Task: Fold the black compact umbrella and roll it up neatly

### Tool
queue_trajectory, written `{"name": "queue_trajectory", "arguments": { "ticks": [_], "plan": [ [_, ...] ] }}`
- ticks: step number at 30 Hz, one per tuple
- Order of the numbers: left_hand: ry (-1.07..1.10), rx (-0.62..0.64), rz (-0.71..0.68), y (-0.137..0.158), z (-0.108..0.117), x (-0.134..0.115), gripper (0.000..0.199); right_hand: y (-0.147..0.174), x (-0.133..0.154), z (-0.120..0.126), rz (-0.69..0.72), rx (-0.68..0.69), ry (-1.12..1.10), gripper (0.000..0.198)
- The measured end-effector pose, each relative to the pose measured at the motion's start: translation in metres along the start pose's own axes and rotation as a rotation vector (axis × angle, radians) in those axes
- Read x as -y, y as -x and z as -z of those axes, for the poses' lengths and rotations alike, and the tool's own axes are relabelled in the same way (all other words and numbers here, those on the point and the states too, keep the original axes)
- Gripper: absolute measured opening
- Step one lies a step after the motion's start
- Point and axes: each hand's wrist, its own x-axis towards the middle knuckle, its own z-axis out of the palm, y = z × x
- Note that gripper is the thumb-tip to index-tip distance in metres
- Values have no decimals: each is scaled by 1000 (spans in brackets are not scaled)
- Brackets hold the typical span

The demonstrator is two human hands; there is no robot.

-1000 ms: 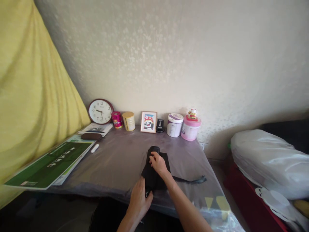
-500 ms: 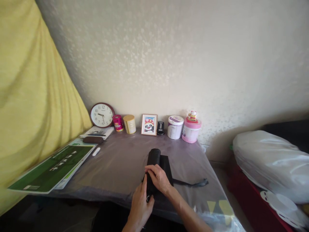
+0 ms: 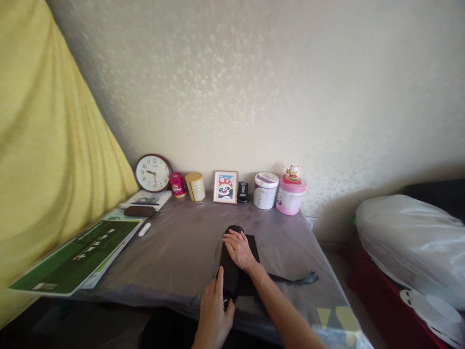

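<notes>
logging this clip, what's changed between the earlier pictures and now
The right hand moved along the black roll toward the left hand, then back toward the roll's far end, lying flatter now. The left hand stays at the near end; the strap and framed picture stay put.

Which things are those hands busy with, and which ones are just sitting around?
Part of the job:
black roll, with the right hand on top and the left hand at its near end
flat black piece beside it
dark strap, probably

Just sitting around:
wall clock
pink tin
yellow-lidded can
framed panda picture
purple-and-white tub
pink-lidded tub
lucky cat figurine
brown case
green poster
</notes>
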Motion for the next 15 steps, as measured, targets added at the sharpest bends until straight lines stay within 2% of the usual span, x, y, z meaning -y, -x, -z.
{"name": "queue_trajectory", "arguments": {
  "ticks": [6,10,15],
  "plan": [
    [55,-12,4,1,3,-2,69,-24,-18,-3,-112,-58,2,28],
    [53,8,5,1,7,-5,69,-24,-35,13,-381,-157,-73,32],
    [26,8,-13,2,8,-6,68,5,-62,42,-619,-222,-116,31]
  ]
}}
